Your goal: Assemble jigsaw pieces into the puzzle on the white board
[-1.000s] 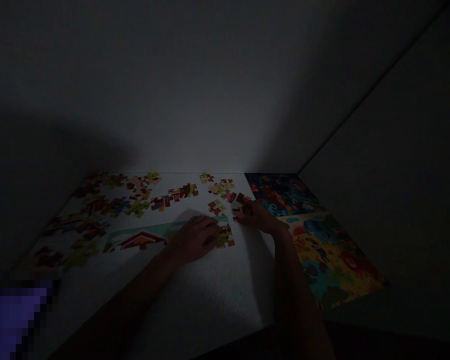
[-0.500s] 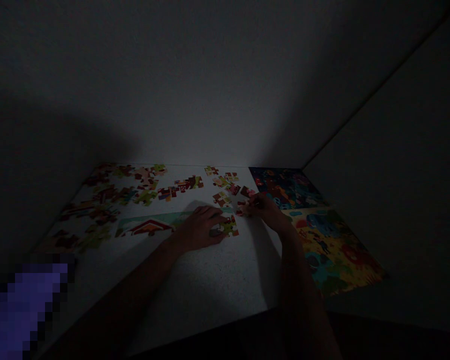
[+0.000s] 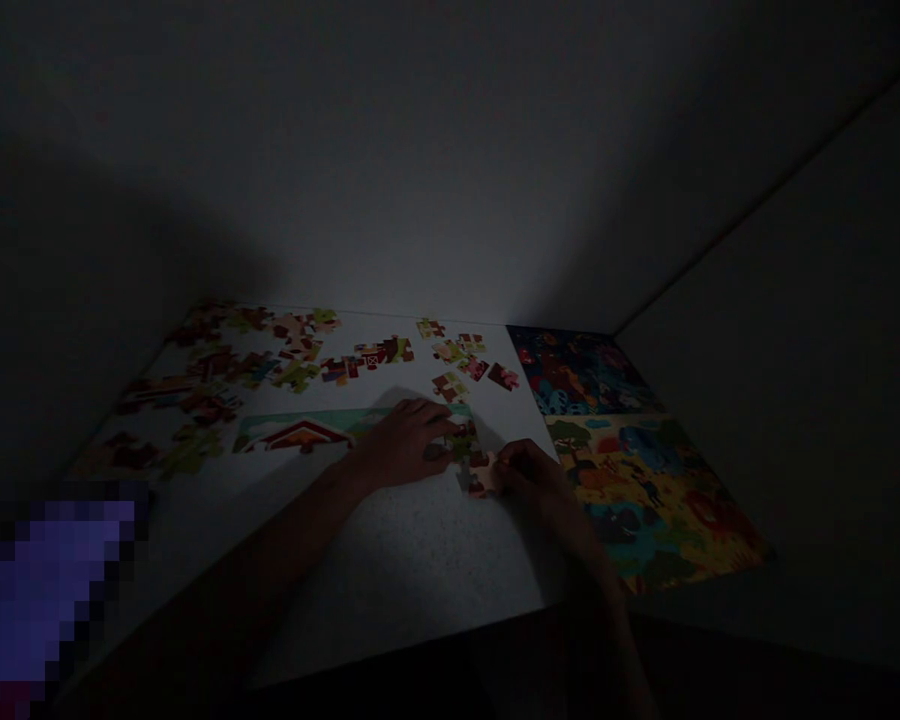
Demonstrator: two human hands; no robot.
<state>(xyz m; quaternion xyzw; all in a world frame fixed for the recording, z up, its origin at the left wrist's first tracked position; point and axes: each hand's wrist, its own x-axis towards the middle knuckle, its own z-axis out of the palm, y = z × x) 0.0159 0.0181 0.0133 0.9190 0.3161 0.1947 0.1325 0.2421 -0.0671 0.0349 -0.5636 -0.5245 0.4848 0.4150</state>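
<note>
A joined strip of puzzle [image 3: 300, 432] with a red roof and a pale green sky lies on the white table [image 3: 405, 570]. My left hand [image 3: 409, 440] rests on the strip's right end, its fingers spread and touching the pieces there. Pinched between the fingers of my right hand [image 3: 529, 475] is a pink and red puzzle piece [image 3: 481, 475], just below and right of the strip's end. Behind the hands lie a few loose pieces, among them a green and brown one [image 3: 450, 386] and a dark red one [image 3: 504, 376].
Many loose puzzle pieces [image 3: 210, 400] are scattered over the table's left side. A short joined barn section [image 3: 371, 357] lies at the back middle. On the right are a dark picture [image 3: 581, 370] and a yellow animal picture [image 3: 660, 490]. A wall rises behind.
My right hand has moved toward me with the pink and red piece, from beside the loose pieces to below the strip's right end. My left hand stays on the strip.
</note>
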